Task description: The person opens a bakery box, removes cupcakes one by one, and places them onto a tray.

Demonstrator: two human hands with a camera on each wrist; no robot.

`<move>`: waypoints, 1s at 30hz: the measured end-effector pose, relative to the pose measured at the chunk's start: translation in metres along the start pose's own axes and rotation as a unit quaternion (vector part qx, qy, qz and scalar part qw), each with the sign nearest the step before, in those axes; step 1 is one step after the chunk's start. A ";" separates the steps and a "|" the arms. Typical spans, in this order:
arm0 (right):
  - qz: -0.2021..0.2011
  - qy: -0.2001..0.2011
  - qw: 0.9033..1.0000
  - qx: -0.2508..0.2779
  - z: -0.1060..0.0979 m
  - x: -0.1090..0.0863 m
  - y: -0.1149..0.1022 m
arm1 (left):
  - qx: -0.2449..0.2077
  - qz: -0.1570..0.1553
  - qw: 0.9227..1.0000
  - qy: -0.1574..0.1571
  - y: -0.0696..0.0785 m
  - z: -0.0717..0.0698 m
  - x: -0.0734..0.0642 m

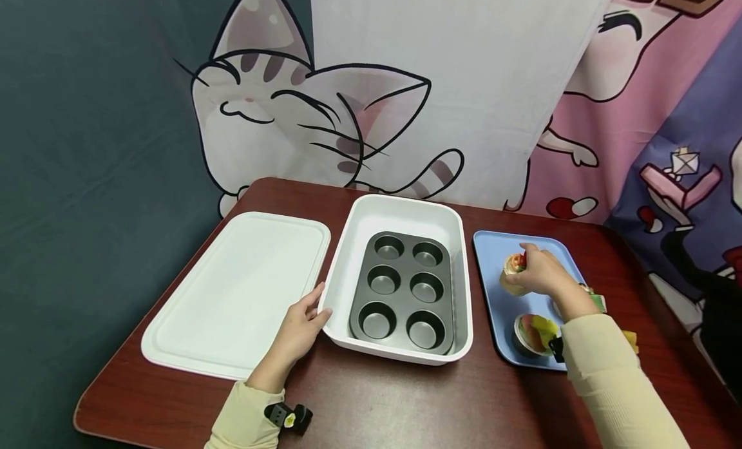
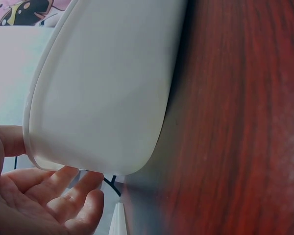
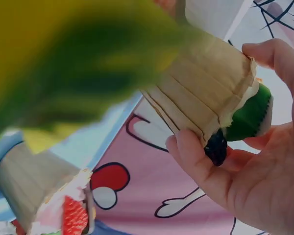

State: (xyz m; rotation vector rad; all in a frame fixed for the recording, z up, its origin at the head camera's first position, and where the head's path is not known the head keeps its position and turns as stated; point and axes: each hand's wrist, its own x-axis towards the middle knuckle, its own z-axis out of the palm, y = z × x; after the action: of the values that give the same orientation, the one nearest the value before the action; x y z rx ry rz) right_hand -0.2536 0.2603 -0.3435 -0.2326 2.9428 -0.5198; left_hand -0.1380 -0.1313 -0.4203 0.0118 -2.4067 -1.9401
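Note:
My left hand [image 1: 298,323] holds the near left corner of a deep white plastic tub [image 1: 400,354], thumb at the rim and fingers on the outside wall. A dark grey muffin tin [image 1: 404,288] with several round cups lies inside the tub. Over the blue tray [image 1: 493,262], my right hand [image 1: 545,272] pinches a cupcake [image 1: 513,265] between thumb and fingers. In the right wrist view its pleated tan wrapper [image 3: 201,83] shows, with a green piece and dark berries on top. Another cupcake [image 1: 534,333] with yellow and pink topping stands at the tray's near end.
A flat white lid [image 1: 237,294] lies left of the tub on the brown table [image 1: 359,404]. Green [image 1: 598,301] and yellow [image 1: 630,338] toppings show behind my right forearm. The right wrist view has a strawberry-topped cupcake [image 3: 34,181]. A printed cloth [image 1: 493,82] hangs behind the table.

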 end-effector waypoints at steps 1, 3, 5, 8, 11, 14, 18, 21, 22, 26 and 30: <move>0.004 -0.005 1.000 0.000 0.001 0.000 0.001 | 0.002 0.000 1.000 0.001 0.000 0.000 0.000; 0.013 -0.018 1.000 0.002 0.003 0.000 0.005 | 0.004 -0.002 1.000 0.001 0.000 0.000 0.000; 0.019 -0.027 0.999 0.003 0.006 0.000 0.008 | 0.006 -0.003 1.000 0.000 0.000 0.000 0.000; 0.020 -0.035 0.999 -0.003 0.012 0.000 0.013 | 0.012 -0.005 1.000 0.000 -0.001 0.001 0.000; 0.018 -0.040 0.999 -0.011 0.018 0.000 0.016 | 0.014 -0.007 1.000 0.001 -0.003 0.001 0.000; 0.017 -0.048 0.999 -0.017 0.023 0.000 0.018 | 0.013 -0.008 1.000 0.002 -0.004 0.000 0.000; 0.016 -0.052 0.998 -0.020 0.026 -0.001 0.021 | 0.012 -0.003 1.000 0.002 -0.004 0.000 0.000; 0.015 -0.053 0.998 -0.017 0.027 -0.001 0.021 | 0.012 -0.003 1.000 0.004 -0.004 -0.001 0.000; 0.015 -0.053 0.998 -0.016 0.027 -0.001 0.022 | 0.011 -0.005 1.000 0.005 -0.004 -0.001 0.000; 0.013 -0.046 0.999 -0.015 0.028 -0.001 0.022 | 0.009 -0.013 1.000 0.007 -0.003 0.000 0.000; 0.015 -0.044 0.999 -0.017 0.027 0.000 0.019 | 0.005 -0.011 1.000 0.007 -0.003 -0.001 0.000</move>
State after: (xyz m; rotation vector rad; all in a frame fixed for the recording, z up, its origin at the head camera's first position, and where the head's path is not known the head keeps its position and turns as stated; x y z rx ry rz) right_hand -0.2513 0.2693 -0.3757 -0.2094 2.8674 -0.4431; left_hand -0.1382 -0.1327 -0.4232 0.0535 -2.4176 -1.9300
